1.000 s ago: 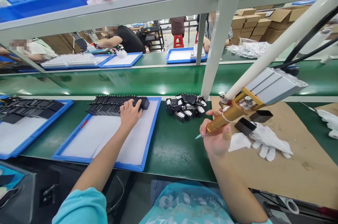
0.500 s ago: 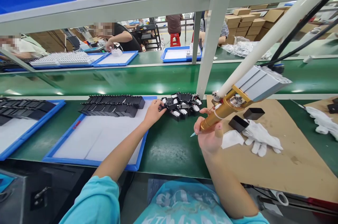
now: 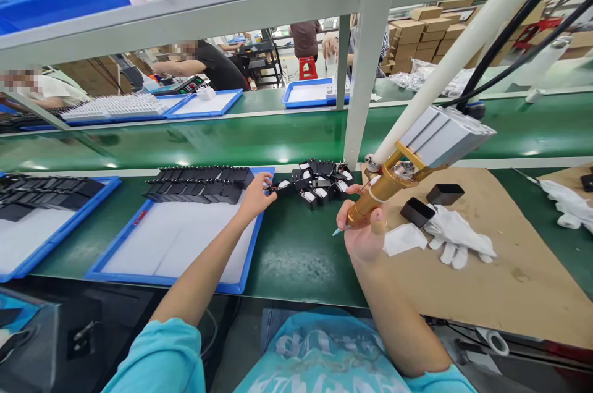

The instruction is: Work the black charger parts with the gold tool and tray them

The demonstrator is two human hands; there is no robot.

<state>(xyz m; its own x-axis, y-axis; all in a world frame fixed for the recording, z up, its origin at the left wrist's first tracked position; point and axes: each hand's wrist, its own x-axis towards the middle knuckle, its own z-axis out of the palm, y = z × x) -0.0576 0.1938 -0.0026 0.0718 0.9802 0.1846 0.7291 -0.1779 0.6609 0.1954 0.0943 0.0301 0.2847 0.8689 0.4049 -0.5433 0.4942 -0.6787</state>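
My left hand (image 3: 256, 195) pinches a small black part (image 3: 279, 187) at the left edge of a loose pile of black parts (image 3: 322, 183) on the green bench. Just to its left is a blue tray (image 3: 139, 220) with two rows of black parts (image 3: 199, 183) along its far side. My right hand (image 3: 364, 229) grips the gold barrel of a dispensing tool (image 3: 377, 195) that hangs from a white tube (image 3: 467, 47), its needle tip pointing down and left.
A brown cardboard sheet (image 3: 509, 269) on the right carries white gloves (image 3: 456, 238) and two black caps (image 3: 417, 211). A second blue tray (image 3: 28, 238) lies at far left. A grey shelf post (image 3: 365, 59) rises behind the pile. Other people work across the green conveyor (image 3: 231, 139).
My left hand left the rows on the tray, swung right to the loose pile and closed on one part. My right hand with the tool stayed about where it was.
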